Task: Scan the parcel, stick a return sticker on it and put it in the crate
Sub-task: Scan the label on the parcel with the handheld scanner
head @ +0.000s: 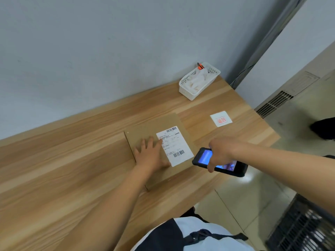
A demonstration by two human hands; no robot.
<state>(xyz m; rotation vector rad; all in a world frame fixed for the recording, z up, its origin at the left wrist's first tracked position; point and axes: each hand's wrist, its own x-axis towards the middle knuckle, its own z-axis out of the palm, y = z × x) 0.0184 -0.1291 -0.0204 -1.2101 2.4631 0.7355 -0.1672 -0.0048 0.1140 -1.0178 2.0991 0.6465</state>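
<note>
A flat brown cardboard parcel (145,126) lies on the wooden table (72,160), with a white shipping label (175,144) carrying barcodes on its top. My left hand (150,153) rests flat on the parcel, fingers spread, just left of the label. My right hand (220,152) grips a black handheld scanner (220,163) with a lit blue screen, held just right of the parcel near the label's lower barcode. A white return sticker (221,119) with red characters lies on the table to the right, beyond the scanner.
A white plastic basket (198,81) with papers and an orange pen stands at the table's far right corner by the wall. A dark slatted crate (304,227) sits on the tiled floor at the lower right. The table's right edge runs just behind the scanner.
</note>
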